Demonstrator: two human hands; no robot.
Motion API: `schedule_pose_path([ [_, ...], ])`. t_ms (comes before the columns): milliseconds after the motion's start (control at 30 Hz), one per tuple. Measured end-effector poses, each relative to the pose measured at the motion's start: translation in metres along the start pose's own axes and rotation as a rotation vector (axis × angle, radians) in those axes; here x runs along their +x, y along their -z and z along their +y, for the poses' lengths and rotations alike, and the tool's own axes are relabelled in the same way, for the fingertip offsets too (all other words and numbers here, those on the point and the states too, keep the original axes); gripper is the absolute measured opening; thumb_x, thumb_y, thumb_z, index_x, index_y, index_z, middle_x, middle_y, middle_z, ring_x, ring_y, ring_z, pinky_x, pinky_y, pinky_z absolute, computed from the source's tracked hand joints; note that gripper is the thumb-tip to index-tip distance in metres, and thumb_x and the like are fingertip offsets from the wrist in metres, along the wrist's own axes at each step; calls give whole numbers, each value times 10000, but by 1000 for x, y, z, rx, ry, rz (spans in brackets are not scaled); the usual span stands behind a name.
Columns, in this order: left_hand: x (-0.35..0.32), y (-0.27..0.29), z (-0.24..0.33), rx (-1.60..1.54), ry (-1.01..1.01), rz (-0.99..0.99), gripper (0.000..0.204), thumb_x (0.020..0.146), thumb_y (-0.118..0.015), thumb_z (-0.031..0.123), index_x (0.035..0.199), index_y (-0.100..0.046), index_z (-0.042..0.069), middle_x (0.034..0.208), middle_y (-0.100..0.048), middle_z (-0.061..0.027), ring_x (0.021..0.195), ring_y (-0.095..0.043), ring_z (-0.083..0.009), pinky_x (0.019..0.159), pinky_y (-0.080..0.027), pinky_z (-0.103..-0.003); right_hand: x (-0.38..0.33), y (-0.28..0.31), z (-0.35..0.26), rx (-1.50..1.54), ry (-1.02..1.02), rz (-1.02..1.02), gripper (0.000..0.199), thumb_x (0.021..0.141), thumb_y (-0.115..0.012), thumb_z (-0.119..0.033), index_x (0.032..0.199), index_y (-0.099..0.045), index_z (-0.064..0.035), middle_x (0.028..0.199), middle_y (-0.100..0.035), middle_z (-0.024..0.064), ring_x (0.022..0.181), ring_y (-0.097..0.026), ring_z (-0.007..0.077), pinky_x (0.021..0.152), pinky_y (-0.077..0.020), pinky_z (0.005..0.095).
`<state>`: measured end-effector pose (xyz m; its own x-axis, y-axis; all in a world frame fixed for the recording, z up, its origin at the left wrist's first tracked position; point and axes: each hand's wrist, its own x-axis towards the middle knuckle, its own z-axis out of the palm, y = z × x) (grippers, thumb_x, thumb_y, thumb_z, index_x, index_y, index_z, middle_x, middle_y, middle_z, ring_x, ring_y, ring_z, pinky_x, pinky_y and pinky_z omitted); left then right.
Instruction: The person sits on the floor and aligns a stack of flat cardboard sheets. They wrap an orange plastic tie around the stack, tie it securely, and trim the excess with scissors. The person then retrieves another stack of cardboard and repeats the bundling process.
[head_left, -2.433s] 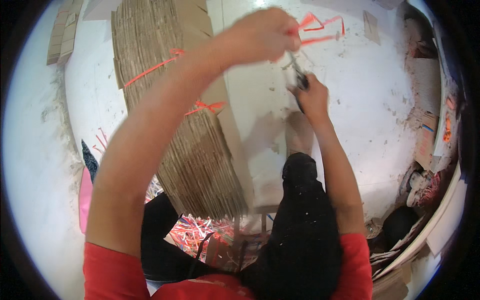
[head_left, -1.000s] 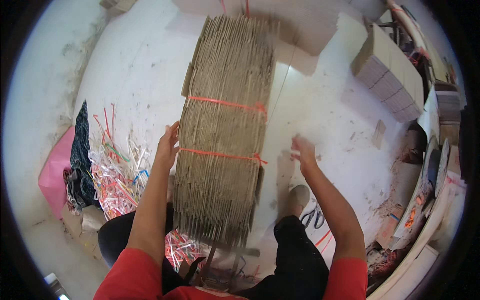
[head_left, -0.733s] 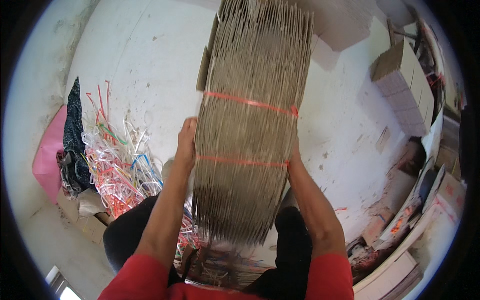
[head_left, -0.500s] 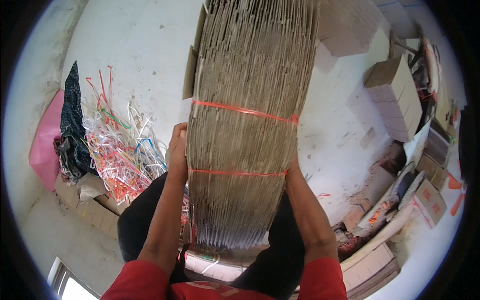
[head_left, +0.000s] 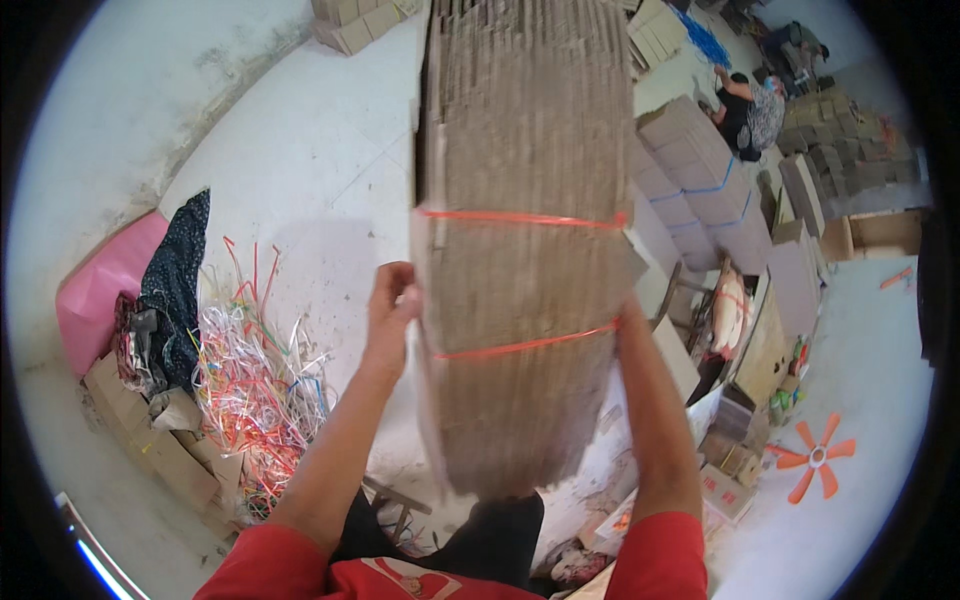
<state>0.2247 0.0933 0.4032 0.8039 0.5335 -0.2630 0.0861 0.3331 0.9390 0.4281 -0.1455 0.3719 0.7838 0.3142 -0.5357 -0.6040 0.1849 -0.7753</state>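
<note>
You are holding a tall bundle of flattened cardboard [head_left: 520, 250] up in front of you, clear of the pale floor [head_left: 300, 170]. The bundling looks done: 2 orange straps [head_left: 520, 218] are already circling it, so what is left appears to be carrying it and setting it down. Your left hand [head_left: 390, 310] is grasping the bundle's left edge, fingers curled against it. Your right hand is sitting behind the right edge, so I cannot tell its grip; only the forearm is showing. The bundle is hiding the floor ahead, and its top is running out of view.
</note>
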Motion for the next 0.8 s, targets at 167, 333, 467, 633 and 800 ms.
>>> schedule_pose_path([
  [167,44,-104,2,-175,2,-101,421,781,-654,256,1087,-459,43,991,-485,-28,957,-452,-137,821,-398,-296,93,66,-129,-271,-15,54,460,942,-461,-322,1323,-448,-65,1180,-573,63,991,-582,178,850,-478,296],
  [333,58,-181,-67,-276,151,-1,434,779,-682,222,1084,-448,20,976,-497,-54,935,-471,-142,809,-422,-296,184,110,-176,-451,-103,48,468,939,-463,-333,1321,-450,-64,1180,-574,64,993,-582,180,848,-478,299],
  [467,70,-217,-103,-341,281,45,516,772,-722,280,1090,-423,4,962,-484,-51,894,-458,-137,794,-412,-287,232,150,-156,-520,-230,47,475,936,-465,-342,1319,-451,-63,1179,-574,65,995,-583,181,846,-479,301],
  [633,120,-229,-152,-380,382,54,418,812,-665,219,1091,-437,8,979,-499,-64,956,-474,-147,846,-410,-309,272,173,-159,-597,-295,62,483,932,-468,-353,1317,-454,-62,1179,-575,66,997,-583,183,844,-479,305],
  [800,136,-232,-166,-392,390,80,505,772,-727,267,1065,-406,10,949,-464,-51,896,-447,-124,806,-408,-263,287,182,-150,-650,-349,49,492,929,-471,-365,1315,-456,-61,1179,-576,68,999,-583,185,842,-479,308],
])
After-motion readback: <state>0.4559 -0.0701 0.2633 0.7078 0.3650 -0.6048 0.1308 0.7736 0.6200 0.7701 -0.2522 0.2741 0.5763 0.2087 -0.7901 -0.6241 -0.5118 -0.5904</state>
